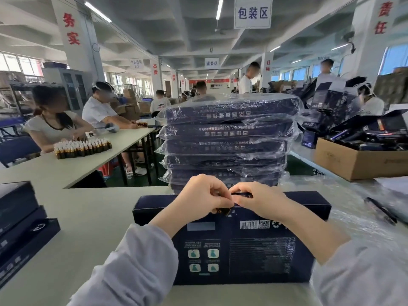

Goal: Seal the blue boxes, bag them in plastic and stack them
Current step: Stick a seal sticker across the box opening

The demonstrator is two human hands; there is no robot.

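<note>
A dark blue box [242, 250] lies flat on the table in front of me, its printed back face up and its far flap [154, 206] folded open. My left hand [205, 195] and my right hand [260, 199] meet over the far edge of the box. Both pinch a small dark sticker [227, 210] between their fingertips at the flap seam. Behind the box rises a stack of several blue boxes in clear plastic bags [229, 138].
Unbagged blue boxes [19, 221] are piled at the left edge. Loose plastic bags [353, 206] and a black pen [379, 210] lie to the right, with a cardboard carton [353, 162] beyond. People work at a table with small bottles [81, 147] on the left.
</note>
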